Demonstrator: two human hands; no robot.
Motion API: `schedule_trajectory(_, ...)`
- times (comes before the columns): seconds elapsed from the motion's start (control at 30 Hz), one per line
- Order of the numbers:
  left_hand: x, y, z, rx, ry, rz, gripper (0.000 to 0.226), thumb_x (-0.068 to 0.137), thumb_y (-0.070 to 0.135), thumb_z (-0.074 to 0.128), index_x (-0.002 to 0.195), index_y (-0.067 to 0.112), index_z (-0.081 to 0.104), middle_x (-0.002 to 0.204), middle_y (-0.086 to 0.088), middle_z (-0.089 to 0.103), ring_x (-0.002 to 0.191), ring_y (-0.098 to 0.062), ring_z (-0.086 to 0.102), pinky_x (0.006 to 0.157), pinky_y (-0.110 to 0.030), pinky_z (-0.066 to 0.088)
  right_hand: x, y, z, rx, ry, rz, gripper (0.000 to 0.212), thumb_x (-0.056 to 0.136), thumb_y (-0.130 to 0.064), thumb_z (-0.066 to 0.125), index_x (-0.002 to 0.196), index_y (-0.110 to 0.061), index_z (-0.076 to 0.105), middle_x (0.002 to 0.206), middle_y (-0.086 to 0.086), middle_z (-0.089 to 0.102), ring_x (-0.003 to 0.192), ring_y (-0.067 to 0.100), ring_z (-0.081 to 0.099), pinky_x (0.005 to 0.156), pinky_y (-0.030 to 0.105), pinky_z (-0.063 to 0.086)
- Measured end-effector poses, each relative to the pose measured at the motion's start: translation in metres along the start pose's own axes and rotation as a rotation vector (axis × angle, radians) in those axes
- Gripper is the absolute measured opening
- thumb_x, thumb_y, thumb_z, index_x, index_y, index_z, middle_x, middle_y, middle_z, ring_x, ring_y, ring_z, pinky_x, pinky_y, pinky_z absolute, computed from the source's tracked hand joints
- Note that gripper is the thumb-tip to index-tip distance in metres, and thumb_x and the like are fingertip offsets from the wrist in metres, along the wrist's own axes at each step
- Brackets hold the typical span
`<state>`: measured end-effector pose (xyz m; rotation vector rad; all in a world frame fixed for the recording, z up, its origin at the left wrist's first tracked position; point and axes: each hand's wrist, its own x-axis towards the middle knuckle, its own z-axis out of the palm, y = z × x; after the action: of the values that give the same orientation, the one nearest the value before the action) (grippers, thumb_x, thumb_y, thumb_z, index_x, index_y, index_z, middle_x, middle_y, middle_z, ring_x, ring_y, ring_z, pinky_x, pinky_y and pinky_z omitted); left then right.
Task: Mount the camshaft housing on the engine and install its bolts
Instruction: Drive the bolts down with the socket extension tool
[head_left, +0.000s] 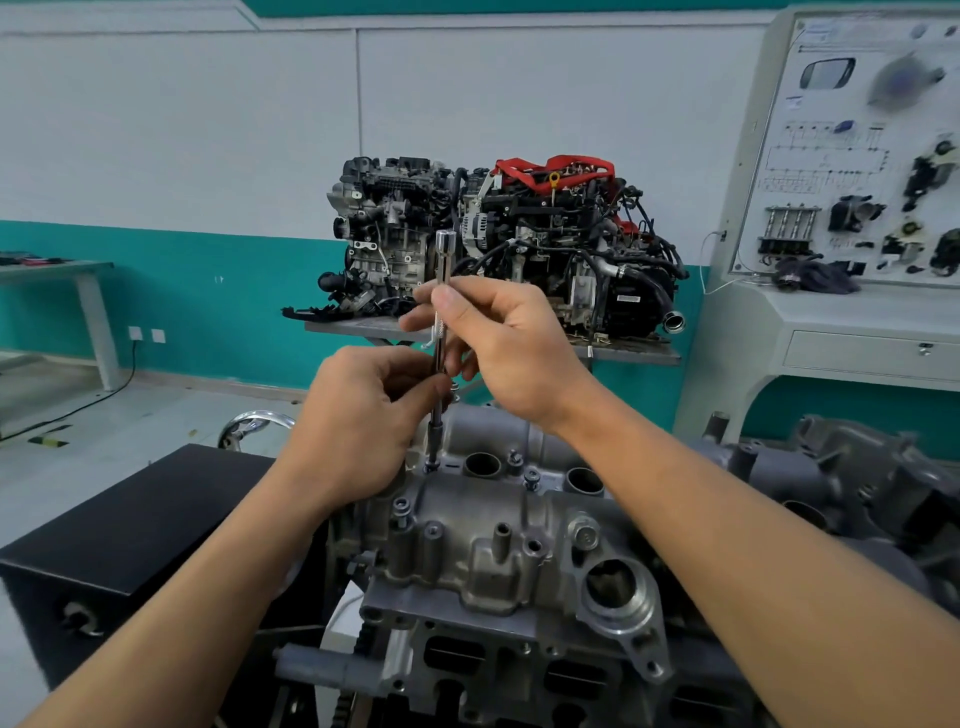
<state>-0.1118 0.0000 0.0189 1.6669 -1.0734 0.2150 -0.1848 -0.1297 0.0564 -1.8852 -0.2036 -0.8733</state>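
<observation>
While the camshaft housing (483, 551) already sits on the engine (519, 670), the bolting looks only partway done. Over the housing's far-left edge a long socket extension (445, 260) stands upright, its tip on a bolt (430, 466). The right hand (498, 338) pinches the shaft high up between thumb and fingers. The left hand (358, 431) curls round it lower, just above the housing. Other bolts (401, 506) stand proud on the housing's top, seemingly not run down, and some holes (432, 530) toward its near side look empty.
</observation>
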Motion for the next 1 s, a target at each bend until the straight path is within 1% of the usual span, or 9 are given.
schedule_trajectory(0.07, -0.0002, -0.0002, -0.0013, 0.005, -0.057, 0.016, 0.015, 0.097, 0.014, 0.062, 0.093, 0.016, 0.076, 0.082, 0.005, 0.078, 0.076, -0.003, 0.071, 0.071, -0.018, 0.054, -0.0007, -0.0009, -0.0007, -0.011, -0.029, 0.011, 0.016, 0.102, -0.006, 0.049, 0.105, -0.002, 0.064, 0.09, 0.006, 0.073, 0.049, 0.007, 0.05, 0.048, 0.016, 0.044)
schedule_trajectory(0.2, 0.0026, 0.0017, 0.0016, -0.021, -0.097, -0.007, 0.014, 0.094, 0.023, 0.066, 0.089, 0.016, 0.076, 0.081, -0.006, 0.076, 0.07, -0.009, 0.069, 0.065, -0.027, 0.052, -0.0008, -0.0002, 0.0, -0.008, 0.053, 0.011, 0.009, 0.092, -0.003, 0.065, 0.083, -0.004, 0.066, 0.074, 0.006, 0.073, 0.044, 0.008, 0.054, 0.045, 0.018, 0.045)
schedule_trajectory(0.33, 0.0043, -0.0005, 0.0008, -0.026, 0.082, -0.079, 0.015, 0.074, 0.032, 0.085, 0.082, 0.02, 0.079, 0.069, 0.007, 0.076, 0.064, 0.001, 0.071, 0.057, -0.009, 0.05, 0.0, 0.0023, 0.0017, 0.016, 0.178, -0.012, 0.023, 0.075, -0.001, 0.082, 0.069, -0.007, 0.061, 0.056, -0.001, 0.067, 0.042, 0.004, 0.058, 0.043, 0.016, 0.045)
schedule_trajectory(0.47, 0.0, -0.0002, 0.002, -0.006, 0.046, -0.03, 0.006, 0.085, 0.017, 0.077, 0.08, 0.021, 0.076, 0.069, 0.012, 0.075, 0.066, -0.002, 0.07, 0.058, -0.008, 0.048, -0.0006, -0.0012, 0.0019, 0.015, 0.092, 0.007, 0.011, 0.09, -0.009, 0.07, 0.086, 0.0, 0.067, 0.074, 0.015, 0.07, 0.047, 0.009, 0.056, 0.048, 0.02, 0.048)
schedule_trajectory(0.57, -0.0007, -0.0003, -0.0006, 0.015, -0.042, -0.005, 0.014, 0.095, 0.014, 0.065, 0.086, 0.015, 0.075, 0.077, 0.004, 0.076, 0.075, -0.012, 0.071, 0.07, -0.025, 0.056, -0.0013, -0.0038, 0.0015, 0.03, 0.0, 0.027, 0.017, 0.102, -0.007, 0.05, 0.099, -0.002, 0.066, 0.087, 0.009, 0.072, 0.049, 0.007, 0.053, 0.049, 0.017, 0.045)
schedule_trajectory(0.7, 0.0016, 0.0, 0.0008, 0.036, -0.099, -0.01, 0.014, 0.096, 0.018, 0.062, 0.089, 0.013, 0.074, 0.079, -0.007, 0.074, 0.073, -0.024, 0.068, 0.073, -0.042, 0.056, -0.0019, -0.0024, 0.0016, -0.069, 0.011, 0.023, 0.017, 0.099, -0.005, 0.054, 0.088, -0.008, 0.065, 0.081, 0.007, 0.073, 0.051, 0.008, 0.053, 0.049, 0.016, 0.044)
schedule_trajectory(0.8, 0.003, 0.0007, 0.0016, 0.038, -0.043, -0.043, 0.012, 0.082, 0.033, 0.078, 0.085, 0.021, 0.076, 0.07, 0.0, 0.074, 0.059, -0.007, 0.064, 0.059, -0.023, 0.052, -0.0005, -0.001, 0.0018, -0.069, 0.116, 0.008, 0.013, 0.088, -0.005, 0.072, 0.078, -0.005, 0.065, 0.071, 0.012, 0.072, 0.046, 0.008, 0.056, 0.047, 0.019, 0.046)
schedule_trajectory(0.9, 0.0031, -0.0006, 0.0008, 0.005, 0.076, -0.099, 0.017, 0.071, 0.031, 0.088, 0.08, 0.022, 0.078, 0.068, 0.009, 0.075, 0.061, 0.0, 0.069, 0.057, -0.011, 0.05, 0.0001, 0.0006, 0.0032, -0.095, 0.208, -0.011, 0.023, 0.076, -0.009, 0.084, 0.07, -0.006, 0.062, 0.065, 0.016, 0.07, 0.045, 0.009, 0.058, 0.046, 0.022, 0.048)
schedule_trajectory(1.0, -0.0001, -0.0012, 0.0018, -0.021, 0.091, -0.086, 0.014, 0.075, 0.023, 0.085, 0.074, 0.031, 0.073, 0.067, 0.017, 0.074, 0.062, 0.004, 0.069, 0.057, -0.007, 0.049, -0.0006, -0.0021, 0.0028, -0.094, 0.139, 0.015, 0.019, 0.085, -0.015, 0.077, 0.085, 0.001, 0.067, 0.074, 0.019, 0.071, 0.053, 0.018, 0.064, 0.057, 0.032, 0.056)
